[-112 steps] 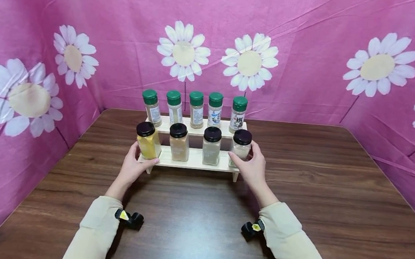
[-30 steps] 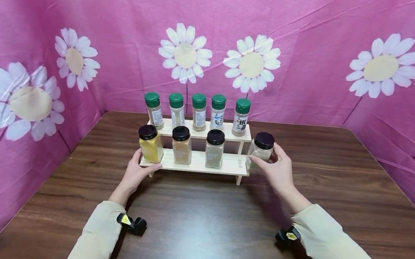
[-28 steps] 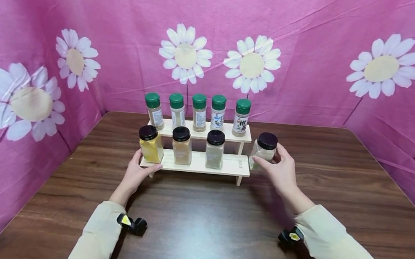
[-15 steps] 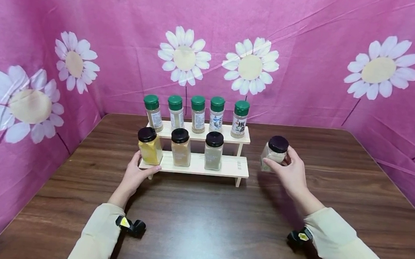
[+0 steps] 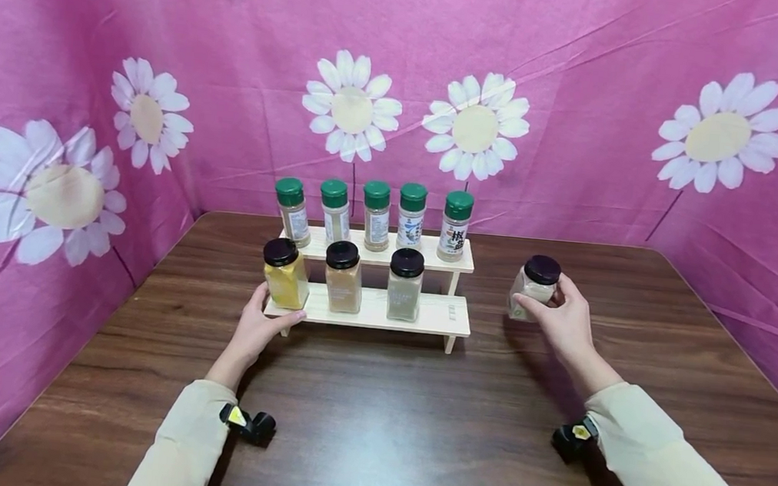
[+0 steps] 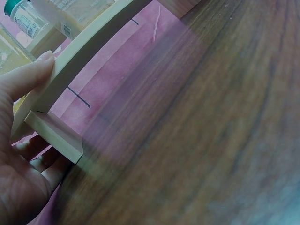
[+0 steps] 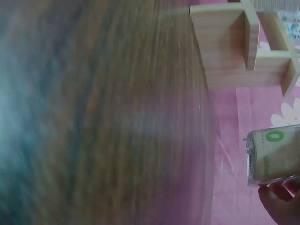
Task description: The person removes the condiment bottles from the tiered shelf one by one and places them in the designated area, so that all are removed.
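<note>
My right hand [image 5: 568,324] grips a square clear spice jar [image 5: 526,295] with a black lid and pale contents, to the right of the wooden spice rack [image 5: 434,313]. In the right wrist view this jar [image 7: 276,159] appears lifted off the table, its base in sight. My left hand [image 5: 251,333] holds the left end of the rack's lower shelf. The left wrist view has the thumb on the front edge of the shelf board [image 6: 86,49] and the fingers curled behind its leg. Just above that hand stands a yellow-filled spice jar [image 5: 285,279].
Two more black-lidded jars, one tan [image 5: 343,285] and one grey-green [image 5: 403,290], stand on the lower shelf. Several green-capped shakers [image 5: 375,222] line the upper shelf. A brown wooden table [image 5: 361,403] lies beneath, with a pink flowered curtain [image 5: 249,92] around it.
My right hand has taken the pale jar off the lower shelf's right end and carried it rightward, away from the rack. My left hand has kept its hold on the rack.
</note>
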Available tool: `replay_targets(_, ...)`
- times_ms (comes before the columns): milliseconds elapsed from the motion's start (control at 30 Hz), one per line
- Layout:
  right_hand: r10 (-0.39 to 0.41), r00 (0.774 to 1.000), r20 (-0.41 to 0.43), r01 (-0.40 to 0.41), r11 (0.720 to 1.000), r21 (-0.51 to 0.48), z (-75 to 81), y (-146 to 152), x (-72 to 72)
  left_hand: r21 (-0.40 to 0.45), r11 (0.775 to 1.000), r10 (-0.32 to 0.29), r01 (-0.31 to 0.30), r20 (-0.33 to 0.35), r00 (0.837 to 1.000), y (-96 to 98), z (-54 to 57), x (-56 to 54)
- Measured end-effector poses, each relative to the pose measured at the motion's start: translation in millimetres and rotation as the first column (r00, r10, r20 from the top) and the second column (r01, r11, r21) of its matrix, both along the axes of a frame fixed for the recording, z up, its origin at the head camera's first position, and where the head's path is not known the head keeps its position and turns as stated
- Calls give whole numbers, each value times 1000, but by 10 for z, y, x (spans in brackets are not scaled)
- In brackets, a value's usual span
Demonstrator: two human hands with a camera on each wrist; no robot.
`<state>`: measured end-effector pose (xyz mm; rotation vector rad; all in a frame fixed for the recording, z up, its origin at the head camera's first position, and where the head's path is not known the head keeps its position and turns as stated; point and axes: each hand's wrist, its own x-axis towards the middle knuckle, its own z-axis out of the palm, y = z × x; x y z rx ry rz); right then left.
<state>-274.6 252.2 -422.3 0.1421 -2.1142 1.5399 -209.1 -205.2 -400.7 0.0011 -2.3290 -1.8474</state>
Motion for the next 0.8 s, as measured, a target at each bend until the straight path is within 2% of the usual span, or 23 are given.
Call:
replay_targets(200,11,1000,24,-11,1000,6,41,62,-62,-8,1000,-7,8,17,1000,10,24,12)
replay_targets(300,19,998,53,-21,999,34,162,39,-18,-5,1000,-8,8,25,1000,12,28,19)
replay_targets(433,-3,992,126,-4,998,59,463,-107,133,3,1000,-7,7,16,1000,10,26,21)
replay_targets(533,-10,987,162,1,998,55,603,-167,175,5,1000,-6,6,10,1000,11,31,23)
replay_targets(800,15,979,205,-16,1000,3,609,-116,29,2,1000,-8,8,-10,1000,4,13,8)
